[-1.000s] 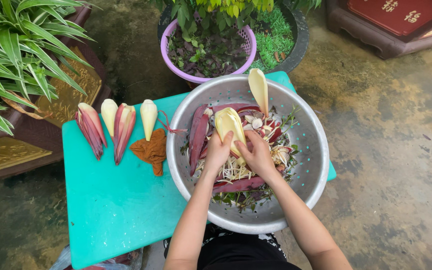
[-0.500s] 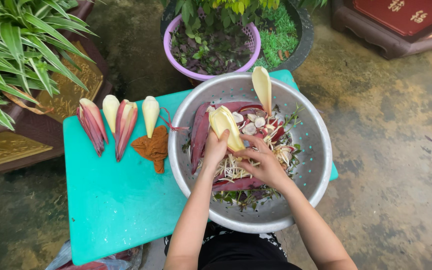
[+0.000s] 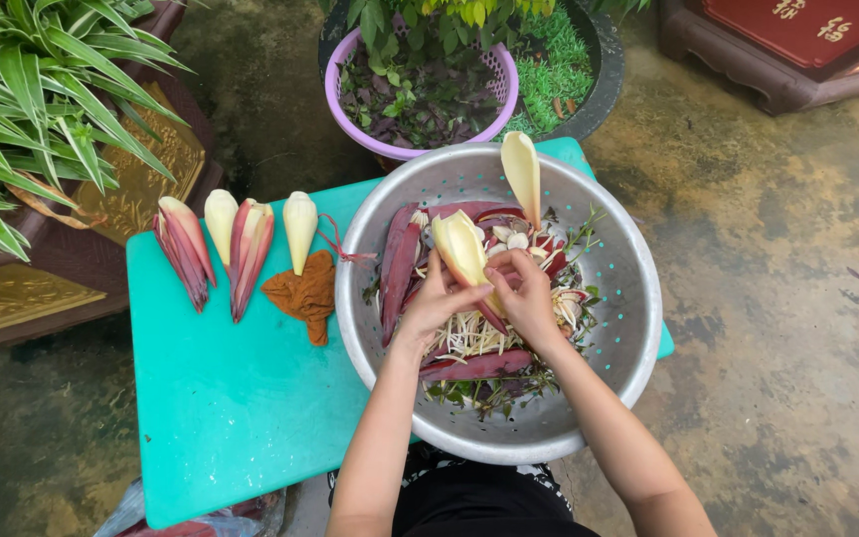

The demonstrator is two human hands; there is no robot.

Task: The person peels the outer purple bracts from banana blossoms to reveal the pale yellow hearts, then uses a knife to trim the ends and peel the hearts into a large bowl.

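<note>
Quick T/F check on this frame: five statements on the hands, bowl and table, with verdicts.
1. Both hands, left hand and right hand, hold the pale banana blossom over the metal bowl. True.
2. The bowl is solid, with no holes. False: its wall is perforated.
3. Four blossom pieces lie in a row on the teal table, left of the bowl. True.
4. The table is red. False: teal.
5. A purple basket of leaves stands beyond the bowl. True.
</note>
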